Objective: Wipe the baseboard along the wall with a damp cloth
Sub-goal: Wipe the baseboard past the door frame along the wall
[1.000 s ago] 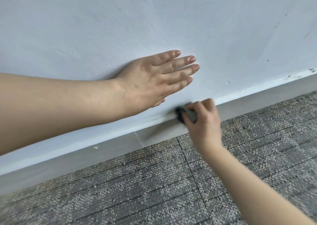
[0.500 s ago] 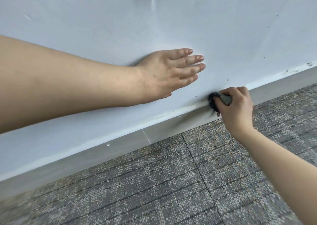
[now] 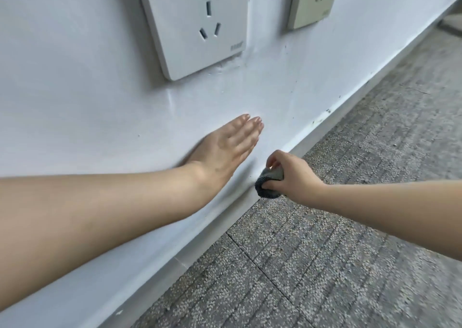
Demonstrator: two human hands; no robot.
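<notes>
Two hands: how is each placed? (Student)

Left hand (image 3: pixel 230 147): flat on the white wall (image 3: pixel 100 102), fingers straight. Right hand (image 3: pixel 292 177): fingers curled round a wadded grey cloth (image 3: pixel 268 186), held against the baseboard (image 3: pixel 325 126) above the carpet tiles (image 3: pixel 325 252). (Tutor)

And higher up? (Student)

A white wall socket (image 3: pixel 200 25); a beige socket (image 3: pixel 312 0) to its right. (Tutor)
</notes>
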